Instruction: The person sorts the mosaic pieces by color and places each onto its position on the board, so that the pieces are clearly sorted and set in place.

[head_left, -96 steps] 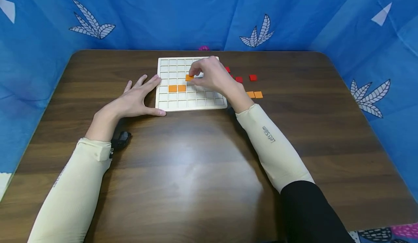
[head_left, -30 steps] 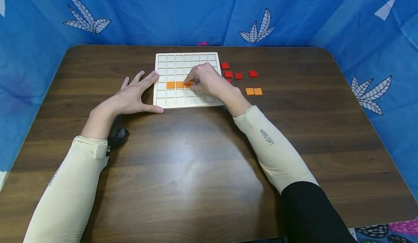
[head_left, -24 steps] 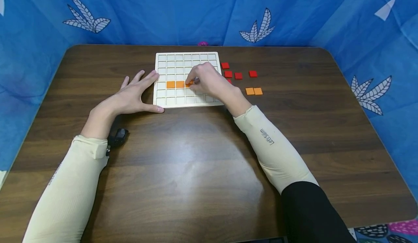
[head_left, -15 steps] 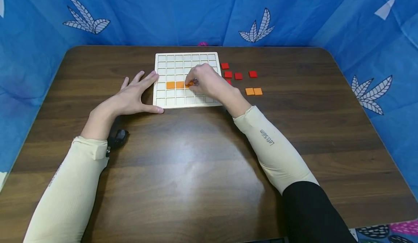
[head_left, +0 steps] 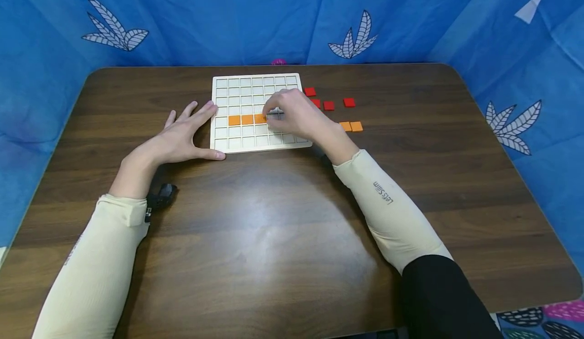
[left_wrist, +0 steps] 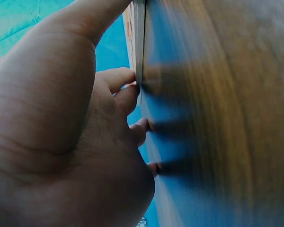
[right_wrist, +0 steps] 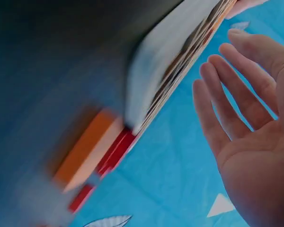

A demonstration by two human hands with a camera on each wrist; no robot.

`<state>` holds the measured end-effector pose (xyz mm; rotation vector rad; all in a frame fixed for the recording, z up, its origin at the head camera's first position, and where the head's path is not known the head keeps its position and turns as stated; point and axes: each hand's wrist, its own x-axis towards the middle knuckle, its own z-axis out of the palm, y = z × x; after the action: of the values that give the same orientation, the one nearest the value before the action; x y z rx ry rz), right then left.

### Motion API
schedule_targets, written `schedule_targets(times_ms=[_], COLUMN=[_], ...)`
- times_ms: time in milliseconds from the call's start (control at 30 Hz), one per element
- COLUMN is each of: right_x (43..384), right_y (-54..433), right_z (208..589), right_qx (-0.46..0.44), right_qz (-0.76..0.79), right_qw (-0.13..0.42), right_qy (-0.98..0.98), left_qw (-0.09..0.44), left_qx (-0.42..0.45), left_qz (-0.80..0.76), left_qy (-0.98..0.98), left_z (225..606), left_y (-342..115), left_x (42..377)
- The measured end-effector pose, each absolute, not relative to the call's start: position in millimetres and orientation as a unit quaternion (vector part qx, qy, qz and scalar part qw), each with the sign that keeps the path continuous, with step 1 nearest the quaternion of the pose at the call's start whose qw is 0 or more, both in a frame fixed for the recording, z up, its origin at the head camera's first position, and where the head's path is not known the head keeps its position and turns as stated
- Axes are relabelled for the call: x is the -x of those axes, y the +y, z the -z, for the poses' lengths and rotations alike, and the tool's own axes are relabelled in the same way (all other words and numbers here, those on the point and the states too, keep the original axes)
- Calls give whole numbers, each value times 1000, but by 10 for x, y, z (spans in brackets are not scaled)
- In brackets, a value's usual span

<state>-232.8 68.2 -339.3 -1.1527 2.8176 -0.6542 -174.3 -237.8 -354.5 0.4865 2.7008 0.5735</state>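
A pale board (head_left: 246,145) with a grid of square cells lies near the far side of the table. Three orange tiles (head_left: 247,119) sit side by side in one row of it. My left hand (head_left: 169,144) rests spread at the board's left edge, fingertips and thumb against the rim. Over the board's right half hovers my right hand (head_left: 298,113), just right of the third orange tile. In the right wrist view its fingers (right_wrist: 241,99) are loosely extended, with nothing between them. Part of the board is hidden under this hand.
Right of the board lie several red tiles (head_left: 329,106) and two orange tiles (head_left: 356,126), one partly hidden by my right wrist. A black device (head_left: 162,195) is at my left wrist. Blue printed cloth (head_left: 255,20) hangs behind the wooden table (head_left: 255,258).
My right hand lowered a pinched orange tile into the row beside two others, then let go and drew slightly right. My left hand stayed at the board's edge.
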Motion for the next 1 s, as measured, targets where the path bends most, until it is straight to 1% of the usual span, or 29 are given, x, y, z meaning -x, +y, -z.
schedule_targets(times_ms=[200,333,633,767,867,1000], right_x=[2332,2296,2209,2168,2151,2141], right_y=[1030,1262,1839,2081,2204,2241], right_z=[3362,3343,3346,3363,3378,3394], right_qx=[341,318,286,259,249,257], right_qz=[224,227,244,237,236,243], right_qw=[5,6,-11,-5,2,9], right_qy=[913,920,926,936,939,935], left_qw=[169,169,162,162,162,161], left_qx=[-173,-173,-172,-173,-174,-175], left_qz=[-201,-203,-212,-214,-214,-214], left_qy=[949,949,948,948,948,947], left_z=[3550,3562,3562,3557,3551,3542], left_y=[-2375,-2374,-2376,-2375,-2377,-2383], left_x=[1737,1739,1741,1743,1742,1738])
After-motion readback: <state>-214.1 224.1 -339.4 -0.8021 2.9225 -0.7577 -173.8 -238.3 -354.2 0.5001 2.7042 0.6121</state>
